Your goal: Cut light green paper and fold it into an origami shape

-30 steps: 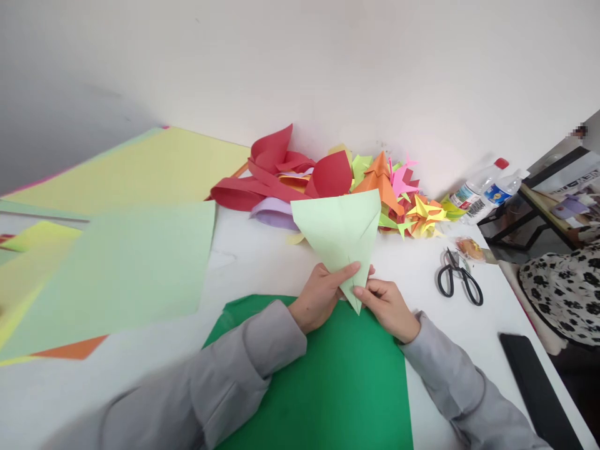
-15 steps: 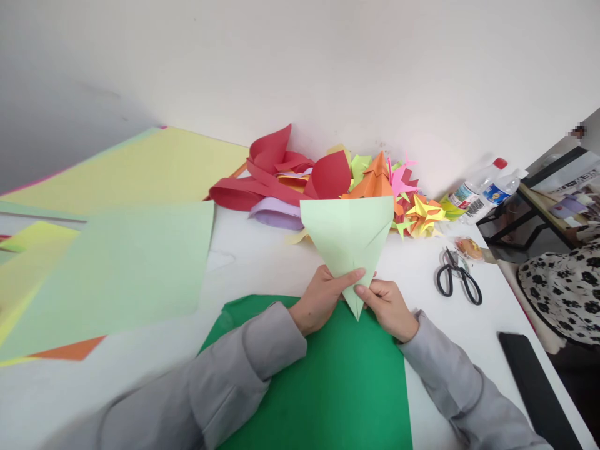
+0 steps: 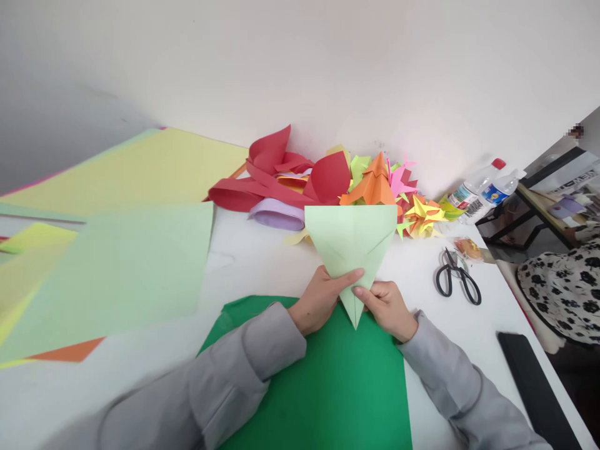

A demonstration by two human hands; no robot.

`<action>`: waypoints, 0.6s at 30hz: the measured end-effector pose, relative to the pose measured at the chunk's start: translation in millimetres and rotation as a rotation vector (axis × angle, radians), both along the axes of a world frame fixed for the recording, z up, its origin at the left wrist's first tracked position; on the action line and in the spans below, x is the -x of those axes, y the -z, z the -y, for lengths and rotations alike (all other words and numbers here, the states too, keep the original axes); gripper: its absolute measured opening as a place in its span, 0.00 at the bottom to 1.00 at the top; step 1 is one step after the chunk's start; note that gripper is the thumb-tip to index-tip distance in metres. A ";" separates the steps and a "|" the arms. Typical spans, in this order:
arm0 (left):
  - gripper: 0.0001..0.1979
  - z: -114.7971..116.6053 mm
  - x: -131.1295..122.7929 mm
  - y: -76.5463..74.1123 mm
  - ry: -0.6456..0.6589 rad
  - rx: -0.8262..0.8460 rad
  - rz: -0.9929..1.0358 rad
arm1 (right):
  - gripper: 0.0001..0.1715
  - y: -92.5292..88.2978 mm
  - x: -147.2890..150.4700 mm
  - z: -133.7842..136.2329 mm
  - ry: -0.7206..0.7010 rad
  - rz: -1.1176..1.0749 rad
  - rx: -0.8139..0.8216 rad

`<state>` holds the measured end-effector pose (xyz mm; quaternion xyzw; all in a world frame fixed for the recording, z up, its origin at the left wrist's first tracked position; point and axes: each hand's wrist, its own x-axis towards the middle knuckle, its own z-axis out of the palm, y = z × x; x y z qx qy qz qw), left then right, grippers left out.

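A folded sheet of pale green paper (image 3: 352,234) is held upright over the table, wide at its straight top edge and narrowing to a point at the bottom. My left hand (image 3: 321,300) grips its left side, thumb lying across the front and fingers hidden behind. On the right side, my right hand (image 3: 389,310) pinches the paper with its thumb in front, close to the left thumb. Creases run down the lower tip and slant near the upper right corner. Beneath both hands lies a dark green sheet (image 3: 328,387).
Large pale green (image 3: 140,262) and yellow sheets (image 3: 187,156) spread across the left. Red curled paper (image 3: 276,181) and folded paper stars (image 3: 424,215) line the wall. Black-handled scissors (image 3: 457,275), bottles (image 3: 497,194) and a black flat object (image 3: 539,387) stand or lie at right.
The folded paper has shifted slightly down between my hands, and its tip hangs a little lower. My hands have kept nearly the same place and grip.
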<state>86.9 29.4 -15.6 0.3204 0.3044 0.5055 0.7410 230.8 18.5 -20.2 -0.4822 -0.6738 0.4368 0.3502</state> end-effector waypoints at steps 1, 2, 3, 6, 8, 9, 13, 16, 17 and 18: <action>0.19 -0.1 0.1 0.0 -0.002 0.007 -0.002 | 0.33 -0.4 -0.1 0.2 0.001 -0.004 0.012; 0.19 -0.3 0.1 0.1 -0.004 0.012 -0.010 | 0.33 -0.8 -0.2 0.4 0.004 -0.007 0.020; 0.19 -0.5 0.2 0.4 -0.003 0.016 -0.020 | 0.34 -1.2 -0.4 0.5 0.006 -0.008 0.022; 0.18 -0.7 0.2 1.4 0.006 0.015 -0.050 | 0.35 -1.1 -0.7 0.5 0.013 0.001 0.001; 0.19 -0.6 0.1 1.2 -0.001 0.010 -0.047 | 0.36 -0.6 -0.9 0.3 0.014 0.010 -0.008; 0.20 -0.5 0.1 0.9 -0.005 0.009 -0.044 | 0.36 -0.5 -0.9 0.2 0.010 0.013 -0.006; 0.19 -0.3 0.0 -1.1 0.006 0.032 -0.049 | 0.36 -1.7 -1.0 0.2 0.007 0.001 0.005; 0.18 -0.2 0.3 -1.9 0.010 0.037 -0.058 | 0.35 -2.6 -1.0 0.3 0.027 0.000 -0.013; 0.19 -0.1 0.3 -2.0 0.011 0.032 -0.058 | 0.35 -2.5 -1.2 0.3 0.026 0.002 -0.017; 0.19 0.1 0.4 -2.0 0.010 0.025 -0.057 | 0.35 -2.3 -1.3 0.3 0.020 0.004 -0.016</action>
